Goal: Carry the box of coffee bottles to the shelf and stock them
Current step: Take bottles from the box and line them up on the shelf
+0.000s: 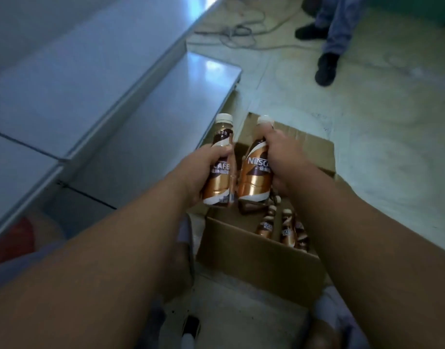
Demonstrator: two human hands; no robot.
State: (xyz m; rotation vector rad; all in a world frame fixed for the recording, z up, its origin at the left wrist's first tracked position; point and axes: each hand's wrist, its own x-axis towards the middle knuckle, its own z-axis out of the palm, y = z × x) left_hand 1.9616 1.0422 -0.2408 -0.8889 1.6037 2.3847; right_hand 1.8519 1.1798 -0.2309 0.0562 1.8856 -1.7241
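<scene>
Each hand, left (203, 170) and right (284, 157), grips a coffee bottle above the open box (256, 258).

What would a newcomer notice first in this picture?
Two copper-labelled coffee bottles at the centre, one in the left hand and one in the right hand, held above an open cardboard box with more bottles inside. Grey shelves run along the left, and another person's legs stand at top right.
</scene>
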